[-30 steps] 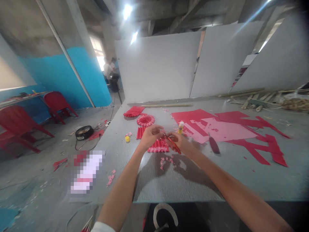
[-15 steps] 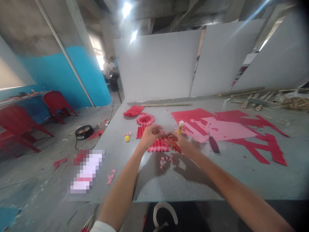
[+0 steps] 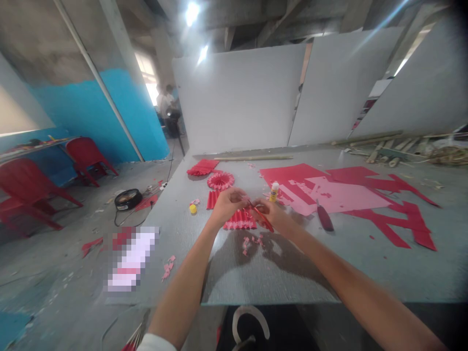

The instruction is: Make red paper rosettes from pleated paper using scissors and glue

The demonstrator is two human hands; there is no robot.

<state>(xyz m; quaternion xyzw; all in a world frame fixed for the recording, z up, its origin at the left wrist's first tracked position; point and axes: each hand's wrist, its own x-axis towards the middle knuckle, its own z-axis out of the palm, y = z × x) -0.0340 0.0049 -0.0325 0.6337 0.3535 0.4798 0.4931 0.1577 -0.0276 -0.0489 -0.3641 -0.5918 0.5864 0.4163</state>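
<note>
Both my hands meet over the middle of a grey table [image 3: 278,273]. My right hand [image 3: 272,214] is closed around red-handled scissors [image 3: 263,218]. My left hand [image 3: 227,203] pinches something small and red that I cannot make out, just above a pleated red paper fan [image 3: 239,222]. Small pink paper scraps [image 3: 252,242] lie on the table in front of the hands. A finished red paper rosette [image 3: 220,181] and more folded red paper [image 3: 202,168] lie beyond my left hand.
A glue bottle [image 3: 274,192] and a dark utility knife [image 3: 324,217] lie right of my hands. Cut red and pink sheets [image 3: 347,195] cover the right side. A yellow cap [image 3: 192,209] sits left. Red chairs [image 3: 87,158] and a cable reel [image 3: 127,199] stand on the floor at left. A person stands far back.
</note>
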